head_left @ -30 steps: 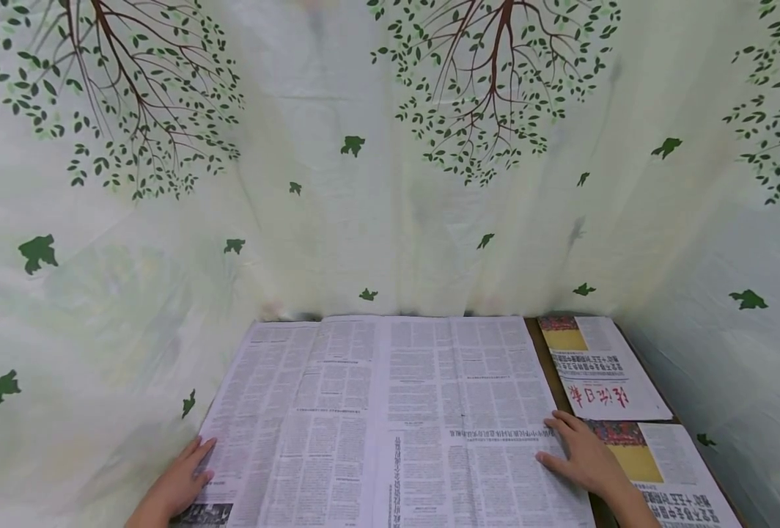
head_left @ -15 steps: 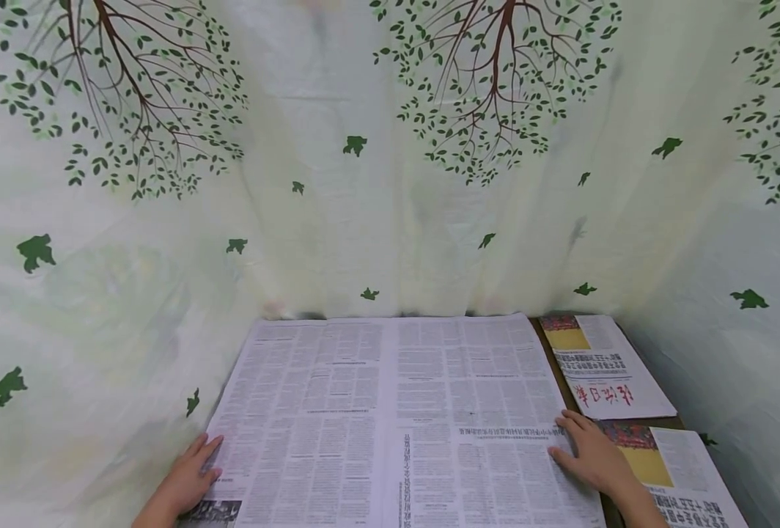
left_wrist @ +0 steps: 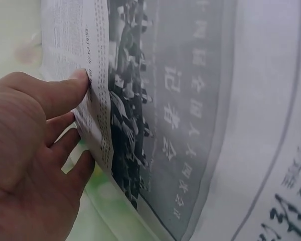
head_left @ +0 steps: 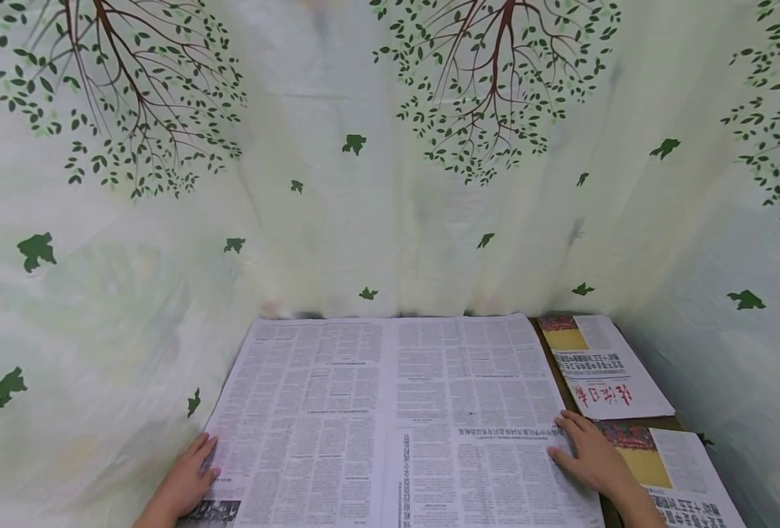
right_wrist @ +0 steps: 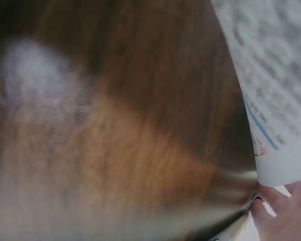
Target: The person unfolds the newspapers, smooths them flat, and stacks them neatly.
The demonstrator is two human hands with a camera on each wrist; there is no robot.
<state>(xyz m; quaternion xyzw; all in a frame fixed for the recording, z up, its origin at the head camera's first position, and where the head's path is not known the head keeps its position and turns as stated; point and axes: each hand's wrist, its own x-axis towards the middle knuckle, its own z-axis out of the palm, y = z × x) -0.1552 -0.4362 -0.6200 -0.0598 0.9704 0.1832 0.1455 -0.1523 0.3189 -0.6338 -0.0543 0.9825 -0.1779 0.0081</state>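
Fingers (head_left: 203, 452) at both edges of a spread newspaper (head_left: 390, 411)

The left hand (head_left: 184, 478) pinches one edge; the right hand (head_left: 591, 456) lies thumb-spread at the other, its grip unclear. Squaring the sheet seems in hand; next calls for an even hold both sides. It lies on the desk (right_wrist: 140, 160), print upside down, fold running away from the person; near edge cut off, long axis uncertain.

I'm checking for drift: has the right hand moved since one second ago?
Yes, slightly: in the head view, the right hand has shifted rightward, judged against the green print on the backdrop above it.
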